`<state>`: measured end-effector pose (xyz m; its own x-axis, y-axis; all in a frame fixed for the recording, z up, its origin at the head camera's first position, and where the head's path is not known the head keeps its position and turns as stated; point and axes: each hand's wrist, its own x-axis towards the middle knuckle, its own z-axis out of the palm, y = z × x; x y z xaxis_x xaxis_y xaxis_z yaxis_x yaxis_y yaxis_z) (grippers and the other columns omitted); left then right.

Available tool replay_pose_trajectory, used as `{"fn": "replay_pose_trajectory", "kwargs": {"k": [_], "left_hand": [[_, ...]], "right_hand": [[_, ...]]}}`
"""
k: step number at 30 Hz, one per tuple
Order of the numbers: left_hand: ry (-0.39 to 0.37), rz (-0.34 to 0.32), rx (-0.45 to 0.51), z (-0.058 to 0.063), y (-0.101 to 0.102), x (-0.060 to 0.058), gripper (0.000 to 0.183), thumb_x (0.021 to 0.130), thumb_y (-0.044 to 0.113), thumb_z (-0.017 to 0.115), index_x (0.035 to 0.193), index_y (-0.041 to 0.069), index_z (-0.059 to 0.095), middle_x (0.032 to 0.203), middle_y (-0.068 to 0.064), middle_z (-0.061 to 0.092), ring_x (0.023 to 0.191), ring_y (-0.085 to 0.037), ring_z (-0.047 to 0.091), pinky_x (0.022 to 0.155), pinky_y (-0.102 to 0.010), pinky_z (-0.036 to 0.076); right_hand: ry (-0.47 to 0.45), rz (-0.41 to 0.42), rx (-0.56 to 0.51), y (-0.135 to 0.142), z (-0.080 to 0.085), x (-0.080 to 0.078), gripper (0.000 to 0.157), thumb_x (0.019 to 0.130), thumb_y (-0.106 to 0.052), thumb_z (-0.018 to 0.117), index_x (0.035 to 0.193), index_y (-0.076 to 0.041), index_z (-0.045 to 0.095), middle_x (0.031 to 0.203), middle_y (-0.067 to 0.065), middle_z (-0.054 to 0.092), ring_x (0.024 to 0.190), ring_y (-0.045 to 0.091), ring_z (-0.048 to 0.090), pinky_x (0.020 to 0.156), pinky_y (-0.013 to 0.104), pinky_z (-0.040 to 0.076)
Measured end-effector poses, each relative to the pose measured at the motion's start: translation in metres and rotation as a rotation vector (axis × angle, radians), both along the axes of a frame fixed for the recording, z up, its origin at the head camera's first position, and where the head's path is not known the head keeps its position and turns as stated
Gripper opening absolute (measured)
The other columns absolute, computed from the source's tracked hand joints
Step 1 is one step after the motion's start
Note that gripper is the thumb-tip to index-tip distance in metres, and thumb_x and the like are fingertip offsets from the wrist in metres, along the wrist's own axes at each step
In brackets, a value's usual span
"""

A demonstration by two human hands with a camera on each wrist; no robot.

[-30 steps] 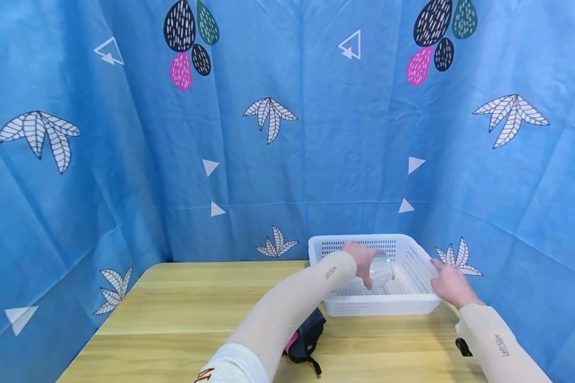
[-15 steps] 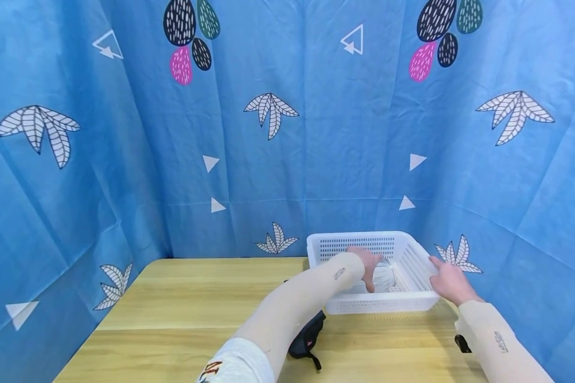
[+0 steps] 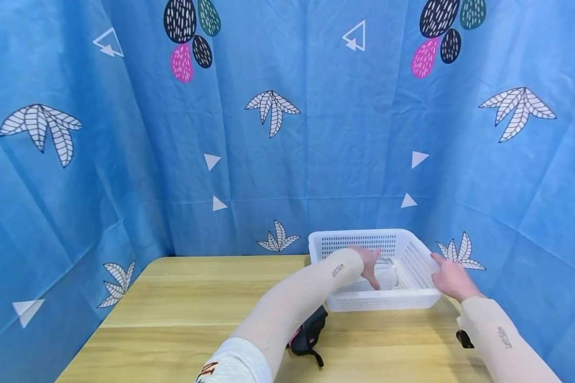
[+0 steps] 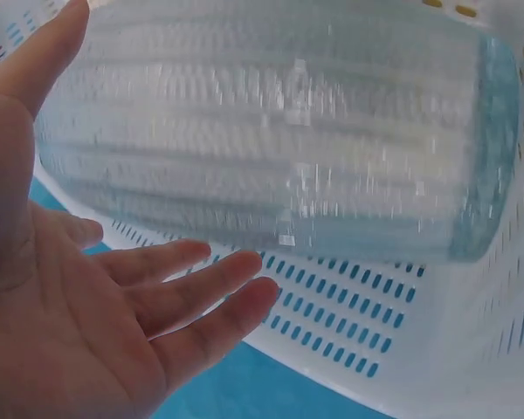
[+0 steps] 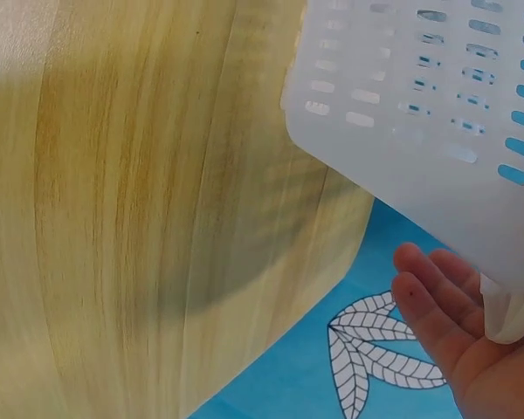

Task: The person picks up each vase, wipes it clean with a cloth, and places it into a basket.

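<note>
A clear ribbed glass vessel point(image 4: 279, 131) lies on its side inside a white perforated plastic basket point(image 3: 383, 304). My left hand point(image 3: 368, 263) reaches over the basket's near left side to the glass. In the left wrist view its fingers point(image 4: 196, 301) are spread and relaxed alongside the glass, with the thumb on the other side, not closed round it. At the basket's right end, my right hand point(image 3: 454, 279) grips the rim. In the right wrist view its fingers point(image 5: 432, 301) lie outside the wall below the rim; the thumb is hidden there.
A black and pink fabric item with a strap point(image 3: 309, 335) lies on the wooden table point(image 3: 196, 298), partly behind the left forearm. A small black object point(image 3: 463, 339) sits beside the right forearm. A blue patterned curtain point(image 3: 268, 175) stands behind and at both sides.
The glass vessel has come down lower and lies flatter in the basket, and my left hand has lowered with it. My right hand stays at the basket's rim.
</note>
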<state>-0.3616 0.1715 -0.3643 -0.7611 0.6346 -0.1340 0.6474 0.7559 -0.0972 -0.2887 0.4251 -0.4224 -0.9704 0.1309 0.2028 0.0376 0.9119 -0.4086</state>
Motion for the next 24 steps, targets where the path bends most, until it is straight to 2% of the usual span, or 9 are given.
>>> {"fn": "replay_pose_trajectory", "kwargs": {"k": [4, 6, 11, 13, 17, 18, 21, 23, 24], "left_hand": [[0.021, -0.003, -0.007, 0.004, -0.001, -0.001, 0.106, 0.077, 0.068, 0.075, 0.161, 0.038, 0.018, 0.140, 0.013, 0.060, 0.117, -0.003, 0.061, 0.093, -0.022, 0.049], [0.019, -0.005, -0.004, 0.004, -0.001, -0.002, 0.105, 0.077, 0.068, 0.074, 0.161, 0.038, 0.018, 0.137, 0.013, 0.061, 0.114, -0.003, 0.061, 0.095, -0.022, 0.049], [-0.002, -0.016, -0.011, 0.002, -0.003, -0.005, 0.102, 0.080, 0.072, 0.068, 0.161, 0.039, 0.016, 0.134, 0.015, 0.063, 0.107, -0.002, 0.063, 0.083, -0.021, 0.050], [-0.009, -0.028, 0.006, 0.004, -0.005, -0.006, 0.099, 0.081, 0.073, 0.066, 0.161, 0.039, 0.018, 0.138, 0.015, 0.060, 0.112, -0.003, 0.062, 0.082, -0.021, 0.051], [0.003, -0.071, 0.063, 0.010, -0.014, -0.009, 0.093, 0.083, 0.072, 0.064, 0.159, 0.036, 0.025, 0.149, 0.013, 0.052, 0.129, -0.006, 0.055, 0.098, -0.026, 0.050], [0.012, -0.082, 0.079, 0.013, -0.018, -0.010, 0.092, 0.083, 0.073, 0.063, 0.159, 0.035, 0.027, 0.150, 0.012, 0.050, 0.132, -0.007, 0.053, 0.102, -0.027, 0.048], [0.037, -0.122, 0.137, 0.019, -0.031, -0.010, 0.090, 0.084, 0.073, 0.061, 0.159, 0.032, 0.030, 0.152, 0.008, 0.049, 0.135, -0.011, 0.051, 0.108, -0.032, 0.045], [0.045, -0.145, 0.173, 0.025, -0.043, -0.007, 0.090, 0.085, 0.074, 0.059, 0.158, 0.030, 0.032, 0.152, 0.006, 0.049, 0.136, -0.013, 0.049, 0.110, -0.034, 0.044], [0.047, -0.154, 0.190, 0.027, -0.049, -0.005, 0.090, 0.085, 0.074, 0.059, 0.158, 0.029, 0.032, 0.153, 0.006, 0.048, 0.137, -0.014, 0.048, 0.111, -0.035, 0.042]], "right_hand": [[0.003, 0.006, 0.034, 0.006, 0.000, -0.003, 0.067, 0.088, -0.005, 0.051, 0.149, 0.014, 0.030, 0.137, 0.046, 0.042, 0.084, 0.035, 0.060, 0.067, 0.042, 0.049], [0.003, 0.007, 0.046, 0.008, -0.001, -0.002, 0.066, 0.089, -0.006, 0.051, 0.148, 0.015, 0.031, 0.138, 0.046, 0.042, 0.097, 0.045, 0.061, 0.077, 0.051, 0.051], [0.012, 0.018, 0.052, 0.012, -0.003, 0.000, 0.064, 0.091, -0.011, 0.053, 0.145, 0.018, 0.034, 0.138, 0.046, 0.042, 0.112, 0.057, 0.054, 0.089, 0.065, 0.046], [0.026, 0.022, 0.057, 0.014, -0.003, -0.001, 0.062, 0.092, -0.012, 0.055, 0.143, 0.019, 0.037, 0.135, 0.046, 0.044, 0.104, 0.052, 0.058, 0.086, 0.063, 0.047], [0.036, 0.016, 0.060, 0.022, -0.004, 0.000, 0.061, 0.093, -0.013, 0.055, 0.142, 0.019, 0.039, 0.132, 0.046, 0.047, 0.102, 0.051, 0.060, 0.086, 0.062, 0.047], [0.035, 0.012, 0.061, 0.023, -0.004, 0.001, 0.061, 0.093, -0.014, 0.055, 0.142, 0.018, 0.038, 0.130, 0.045, 0.050, 0.094, 0.046, 0.061, 0.083, 0.059, 0.048], [0.032, 0.002, 0.056, 0.024, -0.001, 0.004, 0.062, 0.094, -0.014, 0.055, 0.144, 0.017, 0.037, 0.132, 0.044, 0.050, 0.091, 0.041, 0.060, 0.078, 0.053, 0.048], [0.035, -0.002, 0.063, 0.022, 0.001, 0.006, 0.061, 0.094, -0.015, 0.055, 0.145, 0.015, 0.038, 0.134, 0.043, 0.049, 0.098, 0.046, 0.060, 0.078, 0.054, 0.048], [0.037, 0.000, 0.066, 0.020, 0.003, 0.008, 0.061, 0.094, -0.016, 0.054, 0.145, 0.013, 0.039, 0.135, 0.043, 0.049, 0.096, 0.044, 0.059, 0.076, 0.051, 0.046]]}}
